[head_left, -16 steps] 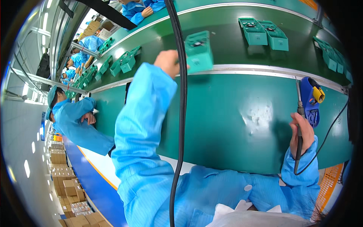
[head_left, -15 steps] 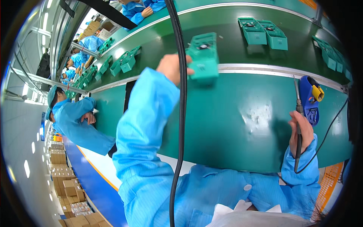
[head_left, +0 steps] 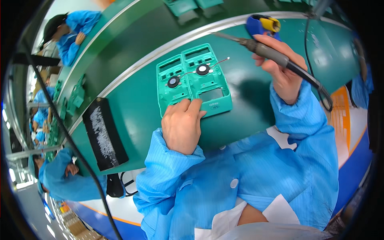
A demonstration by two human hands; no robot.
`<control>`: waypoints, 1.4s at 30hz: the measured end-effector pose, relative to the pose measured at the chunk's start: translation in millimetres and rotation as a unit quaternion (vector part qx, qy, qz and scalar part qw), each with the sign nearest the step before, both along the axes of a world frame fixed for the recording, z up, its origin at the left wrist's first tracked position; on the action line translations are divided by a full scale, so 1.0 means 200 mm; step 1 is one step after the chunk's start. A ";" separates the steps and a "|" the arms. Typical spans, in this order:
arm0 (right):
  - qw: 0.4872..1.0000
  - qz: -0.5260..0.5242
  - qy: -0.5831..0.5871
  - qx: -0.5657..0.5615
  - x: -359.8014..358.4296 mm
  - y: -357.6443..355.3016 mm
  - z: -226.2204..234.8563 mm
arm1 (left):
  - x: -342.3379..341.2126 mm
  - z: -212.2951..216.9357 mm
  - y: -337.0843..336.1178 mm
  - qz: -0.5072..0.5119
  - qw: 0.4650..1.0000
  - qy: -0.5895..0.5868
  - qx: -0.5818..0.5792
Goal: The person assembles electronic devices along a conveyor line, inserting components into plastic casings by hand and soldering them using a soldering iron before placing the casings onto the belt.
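Observation:
Two green plastic housings (head_left: 194, 82) lie side by side on the green bench, each with a small round black-and-white disc and a thin wire on it. My left hand (head_left: 182, 126) rests on their near edge, fingers flat on the plastic. My right hand (head_left: 280, 66) grips a soldering iron (head_left: 264, 50) by its dark handle, tip pointing left above the bench, to the right of the housings. The iron's cable runs down past my right sleeve.
A blue and yellow iron stand (head_left: 262, 24) sits behind my right hand. A black pad (head_left: 105, 134) lies on the bench to my left. More green housings (head_left: 188, 6) ride the conveyor behind. Other workers in blue coats (head_left: 70, 34) stand on the left.
My left hand has brought the green housings from the conveyor down onto the bench in front of me. My right hand has lifted the soldering iron up toward them. The view has tilted down.

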State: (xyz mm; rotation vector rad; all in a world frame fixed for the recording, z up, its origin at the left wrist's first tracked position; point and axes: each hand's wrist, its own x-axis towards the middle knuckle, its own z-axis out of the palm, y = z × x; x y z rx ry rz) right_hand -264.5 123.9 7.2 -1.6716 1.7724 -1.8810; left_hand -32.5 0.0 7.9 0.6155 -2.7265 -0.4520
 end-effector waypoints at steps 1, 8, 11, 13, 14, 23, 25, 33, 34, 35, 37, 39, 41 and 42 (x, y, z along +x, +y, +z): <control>0.998 0.011 0.014 -0.062 0.00 -0.02 0.00 | -0.02 -0.02 0.03 -0.001 1.000 -0.010 -0.011; 0.997 0.026 0.011 0.071 0.11 0.01 0.04 | -0.01 -0.08 0.15 0.032 0.987 0.027 -0.157; 0.998 0.034 0.016 0.046 0.13 -0.04 -0.07 | 0.01 -0.19 0.15 -0.004 0.981 0.056 -0.188; 0.998 0.032 0.038 0.035 0.14 -0.06 -0.09 | 0.02 -0.26 0.13 -0.013 0.977 0.075 -0.200; 0.998 0.032 0.038 0.037 0.14 -0.08 -0.09 | 0.01 -0.28 0.12 -0.024 0.972 0.094 -0.213; 0.997 0.023 0.059 0.040 0.14 -0.13 -0.12 | 0.00 -0.31 0.11 -0.040 0.973 0.136 -0.182; 0.996 0.027 0.064 0.048 0.14 -0.13 -0.12 | 0.01 -0.31 0.10 -0.042 0.974 0.134 -0.178; 0.995 0.041 0.078 0.041 0.13 -0.14 -0.12 | 0.00 -0.31 0.10 -0.044 0.975 0.139 -0.171; 0.995 0.042 0.080 0.041 0.13 -0.14 -0.12 | 0.01 -0.31 0.10 -0.042 0.975 0.139 -0.169; 0.995 0.041 0.079 0.041 0.13 -0.14 -0.12 | 0.00 -0.31 0.11 -0.041 0.975 0.138 -0.168; 0.995 0.042 0.081 0.044 0.13 -0.15 -0.13 | 0.01 -0.30 0.10 -0.042 0.975 0.137 -0.167; 0.995 0.040 0.079 0.047 0.13 -0.14 -0.12 | 0.00 -0.30 0.10 -0.042 0.976 0.136 -0.167; 0.995 0.038 0.078 0.051 0.13 -0.15 -0.12 | 0.00 -0.30 0.10 -0.042 0.975 0.138 -0.169; 0.995 0.038 0.080 0.049 0.13 -0.15 -0.12 | 0.00 -0.30 0.10 -0.043 0.975 0.137 -0.168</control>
